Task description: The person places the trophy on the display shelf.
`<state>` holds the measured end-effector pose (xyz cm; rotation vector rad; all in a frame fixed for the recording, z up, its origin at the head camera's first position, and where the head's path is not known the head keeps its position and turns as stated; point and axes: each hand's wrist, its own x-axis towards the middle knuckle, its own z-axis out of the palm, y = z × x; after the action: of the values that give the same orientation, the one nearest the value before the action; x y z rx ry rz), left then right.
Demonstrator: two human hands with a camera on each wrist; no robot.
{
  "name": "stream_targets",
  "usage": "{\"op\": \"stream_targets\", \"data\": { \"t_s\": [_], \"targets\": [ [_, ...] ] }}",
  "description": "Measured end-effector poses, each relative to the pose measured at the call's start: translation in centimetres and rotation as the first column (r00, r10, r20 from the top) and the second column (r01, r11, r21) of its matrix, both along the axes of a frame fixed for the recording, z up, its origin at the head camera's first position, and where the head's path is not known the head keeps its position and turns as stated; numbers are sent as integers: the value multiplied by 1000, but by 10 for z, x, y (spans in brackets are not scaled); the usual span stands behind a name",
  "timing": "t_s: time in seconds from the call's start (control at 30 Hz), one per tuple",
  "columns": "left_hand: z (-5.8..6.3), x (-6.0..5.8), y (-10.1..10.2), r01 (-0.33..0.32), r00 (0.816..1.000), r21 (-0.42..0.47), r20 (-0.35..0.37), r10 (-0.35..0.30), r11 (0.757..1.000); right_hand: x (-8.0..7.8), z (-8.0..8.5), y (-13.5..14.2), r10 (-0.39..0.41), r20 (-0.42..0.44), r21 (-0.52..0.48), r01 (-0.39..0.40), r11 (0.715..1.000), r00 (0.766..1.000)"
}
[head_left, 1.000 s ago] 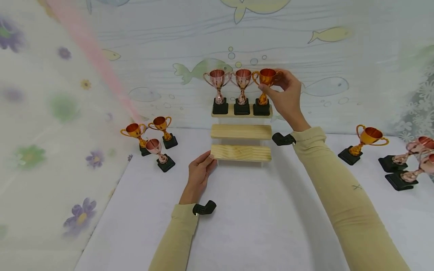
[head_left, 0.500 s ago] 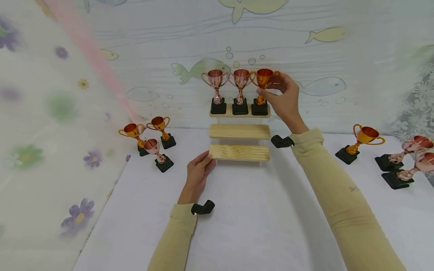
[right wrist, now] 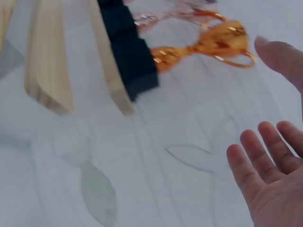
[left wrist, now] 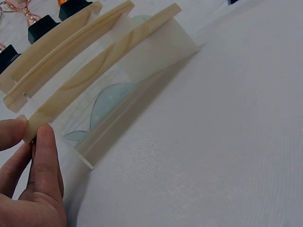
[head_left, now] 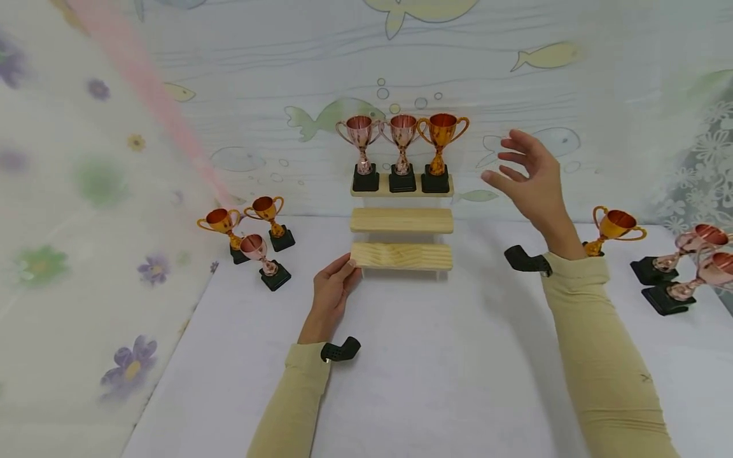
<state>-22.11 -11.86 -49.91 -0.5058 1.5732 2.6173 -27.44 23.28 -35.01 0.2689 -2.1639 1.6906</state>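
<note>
A three-tier wooden display stand (head_left: 401,219) is in the middle of the head view. Its top board carries two rose-gold trophy cups, the left one (head_left: 362,137) and the middle one (head_left: 403,140), and a gold trophy cup (head_left: 439,137) at the right end, all upright on black bases. My left hand (head_left: 332,289) pinches the left end of the lowest board (left wrist: 80,80) between thumb and fingers. To the right of the gold cup, my right hand (head_left: 532,178) is in the air with its fingers spread, holding nothing; the right wrist view shows a gap between its thumb and the cup.
On the left of the table (head_left: 401,369) stand two gold cups, one in front (head_left: 220,222) and one behind (head_left: 266,213), plus a rose-gold cup (head_left: 258,251). At the right are a gold cup (head_left: 615,226), partly behind the right wrist, and two rose-gold cups (head_left: 707,270). A patterned curtain hangs behind.
My right hand has let go of the gold cup on the top board and moved away to the right. The cup stays in place. My left hand keeps its hold on the stand.
</note>
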Motion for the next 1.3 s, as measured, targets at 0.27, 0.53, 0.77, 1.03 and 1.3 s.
{"op": "stream_targets", "data": {
  "t_s": [0.27, 0.53, 0.77, 1.03, 1.3],
  "targets": [
    [-2, -1, 0, -24, 1000, 11, -4, 24, 1000, 32, -3, 57, -145, -71, 67, 150, 986, 987],
    [-2, 1, 0, -13, 1000, 17, 7, 12, 1000, 57, -23, 101, -350, -31, 114, 351, 930, 936],
    [0, 1, 1, -10, 1000, 9, -5, 10, 1000, 72, -49, 124, -467, 12, 161, 459, 874, 884],
    [-1, 0, 1, -12, 1000, -7, -10, 12, 1000, 80, -62, 117, -526, -43, 45, 528, 848, 849],
    [0, 0, 1, -2, 1000, -14, -6, 2, 1000, 79, -73, 123, -586, -38, 66, 587, 807, 810]
  ]
}}
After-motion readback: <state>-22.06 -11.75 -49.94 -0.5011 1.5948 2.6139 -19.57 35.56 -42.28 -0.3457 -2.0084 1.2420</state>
